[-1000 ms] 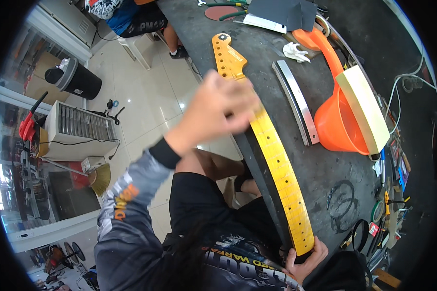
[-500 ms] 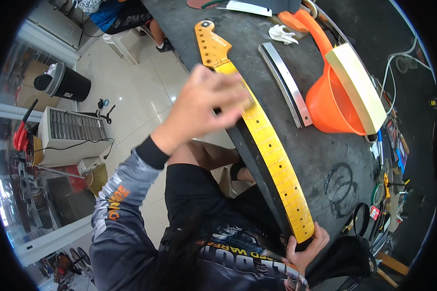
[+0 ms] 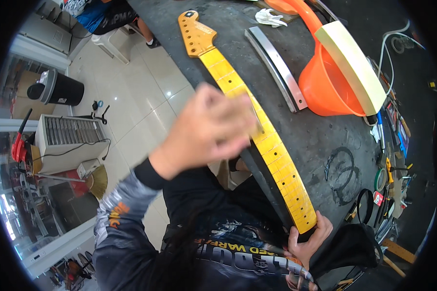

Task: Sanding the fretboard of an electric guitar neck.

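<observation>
A yellow guitar neck [image 3: 280,162] with a headstock, dark dot inlays and fret lines runs from the upper middle down toward my body. Along its near side lies a dark strip or support [image 3: 262,174]. My left hand [image 3: 211,128] is over the middle of the fretboard, fingers curled and blurred by motion, touching or just above its surface. Whatever is pinched in those fingers I cannot make out. My right hand [image 3: 311,237] grips the heel end of the neck, the thumb on one side and fingers on the other.
On the dark bench sit a metal bar [image 3: 279,70], an orange dipper [image 3: 325,92] with a pale yellow block [image 3: 357,68] across it, and crumpled white tissue [image 3: 270,18]. Tools [image 3: 391,174] crowd the right side. Another person [image 3: 111,17] sits at the upper left.
My left hand has moved down along the fretboard, away from the headstock. The whole view has shifted slightly. My right hand keeps its hold on the heel end.
</observation>
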A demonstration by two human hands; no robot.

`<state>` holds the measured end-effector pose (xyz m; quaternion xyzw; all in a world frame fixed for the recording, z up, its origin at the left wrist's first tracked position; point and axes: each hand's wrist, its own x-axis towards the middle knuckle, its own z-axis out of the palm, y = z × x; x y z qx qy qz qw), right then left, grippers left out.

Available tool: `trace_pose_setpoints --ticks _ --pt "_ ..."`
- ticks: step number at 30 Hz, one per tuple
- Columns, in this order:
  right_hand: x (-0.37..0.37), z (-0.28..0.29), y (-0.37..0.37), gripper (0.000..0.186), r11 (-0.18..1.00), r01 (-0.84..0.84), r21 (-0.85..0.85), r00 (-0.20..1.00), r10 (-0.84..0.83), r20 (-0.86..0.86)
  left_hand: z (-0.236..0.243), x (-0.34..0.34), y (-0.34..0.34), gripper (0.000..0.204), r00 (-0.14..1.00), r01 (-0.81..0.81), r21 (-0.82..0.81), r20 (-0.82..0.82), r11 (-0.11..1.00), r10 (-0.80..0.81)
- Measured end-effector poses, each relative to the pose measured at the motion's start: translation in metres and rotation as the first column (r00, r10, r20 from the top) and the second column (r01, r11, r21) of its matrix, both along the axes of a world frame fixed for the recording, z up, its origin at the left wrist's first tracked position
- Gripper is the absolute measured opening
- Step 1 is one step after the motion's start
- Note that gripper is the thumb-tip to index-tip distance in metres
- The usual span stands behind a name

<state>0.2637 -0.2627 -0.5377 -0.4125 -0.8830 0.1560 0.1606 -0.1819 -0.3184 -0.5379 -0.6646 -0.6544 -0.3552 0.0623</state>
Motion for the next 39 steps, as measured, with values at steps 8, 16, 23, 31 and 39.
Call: trace_pose_setpoints --ticks 8,16,23,31,39 --pt "0.004 -0.002 -0.001 0.082 1.000 0.021 0.005 0.999 -0.021 0.024 0.004 0.055 -0.001 0.039 0.986 0.153 0.039 0.057 0.987 -0.155" --pt "-0.001 0.000 -0.001 0.081 1.000 0.026 -0.002 1.000 -0.026 0.007 0.000 0.018 0.021 0.035 0.996 -0.013 0.050 -0.089 0.999 0.017" --pt "-0.002 -0.001 -0.001 0.080 1.000 0.026 0.004 1.000 -0.026 -0.015 0.002 -0.033 0.019 0.041 0.959 -0.269 0.036 -0.081 0.962 0.271" --pt "0.000 0.000 -0.001 0.080 1.000 0.019 0.007 1.000 -0.019 0.005 -0.002 -0.006 0.012 0.044 0.994 -0.055 0.058 -0.095 0.997 0.061" --pt "0.001 -0.001 -0.003 0.080 1.000 0.022 0.005 1.000 -0.022 0.007 -0.002 0.036 0.002 0.042 0.997 0.073 0.035 0.000 0.997 -0.073"
